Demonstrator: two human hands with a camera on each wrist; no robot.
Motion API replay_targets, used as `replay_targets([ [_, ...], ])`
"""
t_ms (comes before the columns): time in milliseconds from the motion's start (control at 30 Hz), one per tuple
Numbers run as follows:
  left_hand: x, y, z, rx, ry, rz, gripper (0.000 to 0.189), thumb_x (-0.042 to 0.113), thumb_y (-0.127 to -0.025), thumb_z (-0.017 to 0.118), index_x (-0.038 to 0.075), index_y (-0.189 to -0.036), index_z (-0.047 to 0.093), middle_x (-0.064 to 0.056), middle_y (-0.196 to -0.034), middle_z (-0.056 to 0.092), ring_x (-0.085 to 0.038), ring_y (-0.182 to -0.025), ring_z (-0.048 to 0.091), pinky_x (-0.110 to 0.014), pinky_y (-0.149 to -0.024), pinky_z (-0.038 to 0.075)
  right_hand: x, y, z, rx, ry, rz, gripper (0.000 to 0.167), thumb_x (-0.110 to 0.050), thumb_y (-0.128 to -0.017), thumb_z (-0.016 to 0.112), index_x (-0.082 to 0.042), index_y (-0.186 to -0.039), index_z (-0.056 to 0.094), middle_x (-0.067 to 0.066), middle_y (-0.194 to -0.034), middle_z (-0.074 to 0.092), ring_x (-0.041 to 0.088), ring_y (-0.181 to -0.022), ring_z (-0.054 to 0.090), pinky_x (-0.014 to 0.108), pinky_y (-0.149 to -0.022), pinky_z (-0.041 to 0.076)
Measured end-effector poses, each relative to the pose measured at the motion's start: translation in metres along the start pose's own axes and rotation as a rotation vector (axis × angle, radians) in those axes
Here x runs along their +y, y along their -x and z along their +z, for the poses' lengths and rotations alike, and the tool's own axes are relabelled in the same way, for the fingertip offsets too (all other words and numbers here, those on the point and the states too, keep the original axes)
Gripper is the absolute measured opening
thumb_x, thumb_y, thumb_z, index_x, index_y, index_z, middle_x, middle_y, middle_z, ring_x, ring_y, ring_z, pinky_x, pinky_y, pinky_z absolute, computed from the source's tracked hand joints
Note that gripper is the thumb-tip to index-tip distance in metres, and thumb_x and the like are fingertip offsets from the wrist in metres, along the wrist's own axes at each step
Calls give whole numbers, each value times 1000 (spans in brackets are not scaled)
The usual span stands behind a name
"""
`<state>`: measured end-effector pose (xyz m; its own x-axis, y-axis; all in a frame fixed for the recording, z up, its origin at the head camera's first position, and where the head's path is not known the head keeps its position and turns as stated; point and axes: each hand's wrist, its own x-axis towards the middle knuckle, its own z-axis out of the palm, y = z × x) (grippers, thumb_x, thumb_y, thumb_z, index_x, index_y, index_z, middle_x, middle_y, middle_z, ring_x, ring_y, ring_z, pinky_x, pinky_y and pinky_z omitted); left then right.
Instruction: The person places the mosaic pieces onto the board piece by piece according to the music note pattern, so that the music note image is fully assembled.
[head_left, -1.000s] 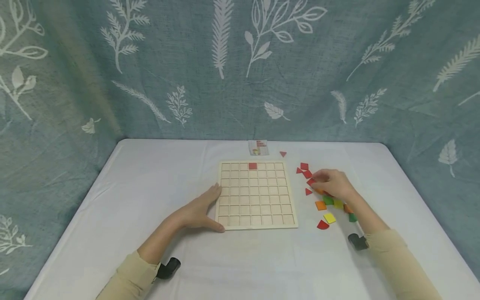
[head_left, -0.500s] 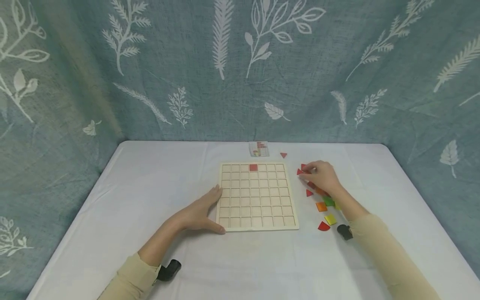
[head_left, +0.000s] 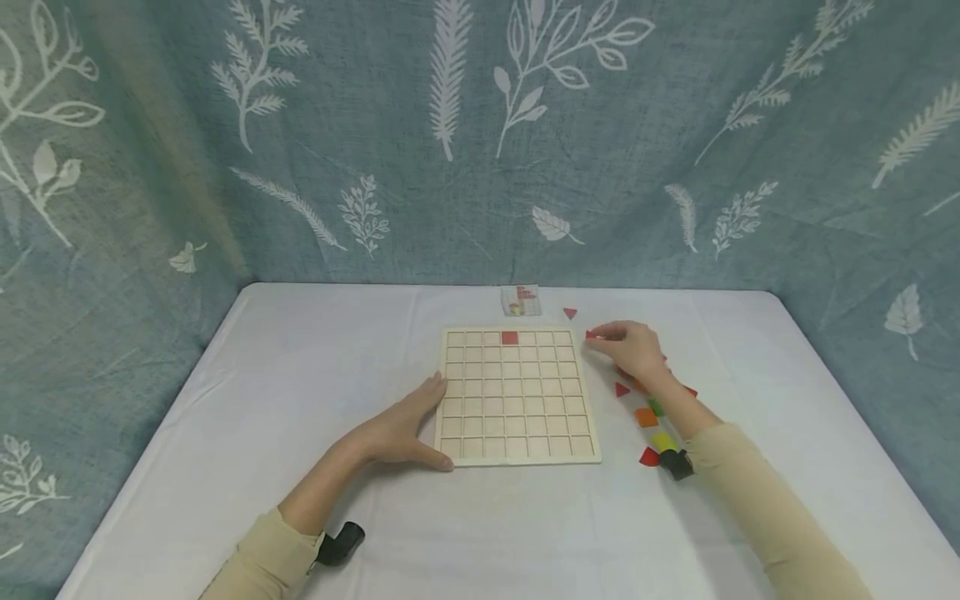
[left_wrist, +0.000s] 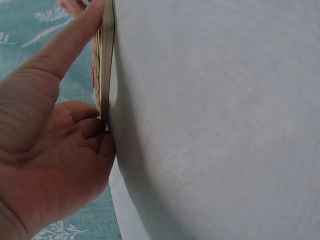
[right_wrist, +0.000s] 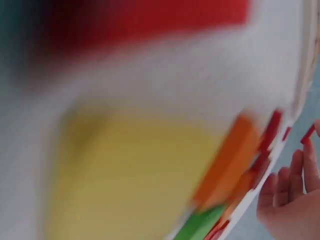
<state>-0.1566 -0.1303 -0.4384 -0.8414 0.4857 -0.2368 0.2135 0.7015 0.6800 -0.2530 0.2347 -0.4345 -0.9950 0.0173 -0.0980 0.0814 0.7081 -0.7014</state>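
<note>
A pale wooden grid board lies on the white table, with one red square tile in its back row. My left hand rests at the board's front left corner, thumb along the front edge and fingertips against the left side. The left wrist view shows that thumb stretched out straight along the board's edge. Off the board's back right corner, my right hand pinches a small red tile between thumb and fingertips. The right wrist view has the same red tile at the fingertips.
Loose tiles lie right of the board, partly under the right forearm: a red triangle, an orange square, a yellow one, a red rounded piece and others. Behind the board are a small printed card and another red triangle.
My right hand has moved from the tile pile leftward and away from me, toward the board's back right corner, and now carries a red tile. The left hand stays at the board.
</note>
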Motion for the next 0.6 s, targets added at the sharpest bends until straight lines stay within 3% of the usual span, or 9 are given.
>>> replay_targets([
  [100,0,1,-1,-1,-3,-3,125,40,-63,89,-2,-154,14,-19,-161,7,-34,-148,7,-49,-118,12,-12,-3,7,-24,-133,51,42,-41,-87,72,-12,-117,71,12,-123,62,27,-102,52,35,-79,47],
  [233,0,1,-2,3,-4,-12,125,39,-63,89,-2,-154,14,-18,-161,7,-34,-148,7,-48,-119,12,-27,-10,24,-56,-192,23,41,-41,-84,75,-14,-115,72,9,-124,64,27,-116,53,44,-97,45],
  [333,1,1,-2,2,-5,-15,125,39,-63,89,-2,-154,14,-18,-161,7,-34,-148,8,-48,-119,13,-38,-15,36,-80,-148,-53,37,-37,-84,76,-12,-112,74,8,-117,68,26,-115,56,46,-101,43],
  [600,4,3,-2,-5,12,-8,124,37,-64,90,-2,-154,14,-19,-161,7,-34,-148,7,-48,-119,12,-58,-19,58,-78,44,-241,24,-25,-86,75,-7,-101,76,9,-100,72,26,-95,63,43,-86,50],
])
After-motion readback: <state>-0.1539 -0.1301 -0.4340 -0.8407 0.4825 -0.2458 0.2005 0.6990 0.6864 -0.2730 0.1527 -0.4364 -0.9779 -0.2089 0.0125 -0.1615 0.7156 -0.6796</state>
